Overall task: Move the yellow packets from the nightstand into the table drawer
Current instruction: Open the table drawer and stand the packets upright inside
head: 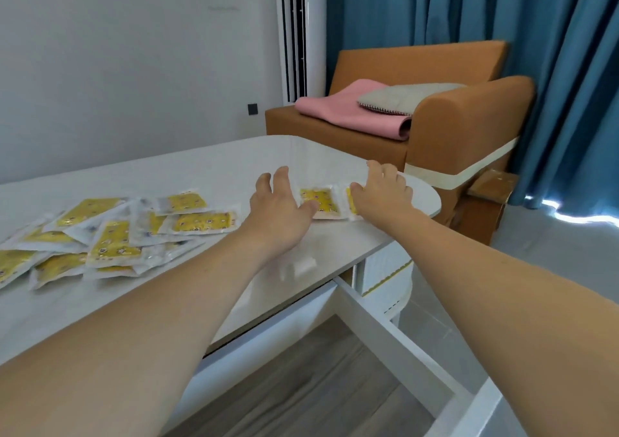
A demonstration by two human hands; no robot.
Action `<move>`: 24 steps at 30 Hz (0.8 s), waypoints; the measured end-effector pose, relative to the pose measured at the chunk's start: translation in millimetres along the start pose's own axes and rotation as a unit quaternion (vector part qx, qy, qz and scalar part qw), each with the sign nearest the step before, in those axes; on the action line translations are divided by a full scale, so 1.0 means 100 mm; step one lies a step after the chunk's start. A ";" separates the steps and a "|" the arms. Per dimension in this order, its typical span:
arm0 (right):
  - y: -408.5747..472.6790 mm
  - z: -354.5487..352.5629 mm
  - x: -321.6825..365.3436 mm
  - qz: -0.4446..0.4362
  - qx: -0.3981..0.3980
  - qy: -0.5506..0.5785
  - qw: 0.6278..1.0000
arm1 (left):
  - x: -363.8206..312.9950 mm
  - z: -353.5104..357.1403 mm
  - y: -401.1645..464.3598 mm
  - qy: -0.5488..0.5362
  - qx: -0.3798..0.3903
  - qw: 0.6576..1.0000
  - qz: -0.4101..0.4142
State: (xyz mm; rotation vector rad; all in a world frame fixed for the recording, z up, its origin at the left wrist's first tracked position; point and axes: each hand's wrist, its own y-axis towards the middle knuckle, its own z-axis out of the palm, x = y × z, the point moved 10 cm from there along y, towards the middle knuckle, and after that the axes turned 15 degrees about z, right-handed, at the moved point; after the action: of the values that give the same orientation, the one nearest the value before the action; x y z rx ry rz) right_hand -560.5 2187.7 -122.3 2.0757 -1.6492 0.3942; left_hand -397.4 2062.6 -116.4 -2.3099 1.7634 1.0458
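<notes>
Several yellow packets (110, 232) lie in a loose pile on the left of the white table top (207, 172). Two more lie near the table's far right corner: one yellow packet (320, 200) between my hands, and a second packet (351, 202) mostly hidden under my right hand. My left hand (279, 209) hovers with spread fingers, its thumb at the first packet's near edge. My right hand (383, 195) rests with spread fingers on the second packet. The open white drawer (385, 329) juts out below the table's front edge; its inside looks bare.
An orange armchair (469, 125) with a pink folded cloth (348, 108) and a grey cushion (402, 96) stands behind the table. Blue curtains (552, 51) hang at the right. A cardboard box (482, 202) sits by the chair. Wood floor shows below the drawer.
</notes>
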 end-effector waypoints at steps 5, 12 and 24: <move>0.39 0.42 -0.09 0.030 0.010 -0.080 0.996 | 0.11 0.25 0.66 -0.010 -0.006 1.000 -0.007; 0.43 0.45 -0.03 -0.010 -0.029 -0.125 0.992 | 0.57 0.80 0.96 0.148 0.120 0.982 -0.014; 0.29 0.24 -0.14 0.057 -0.047 -0.006 0.997 | 0.35 0.67 0.76 0.115 0.087 0.989 0.024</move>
State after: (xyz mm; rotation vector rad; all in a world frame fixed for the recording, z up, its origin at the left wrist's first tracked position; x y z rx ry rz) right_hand -593.7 2182.0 -144.4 1.9252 -1.7637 0.3342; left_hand -491.3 2035.2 -160.4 -2.3686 1.9114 0.6212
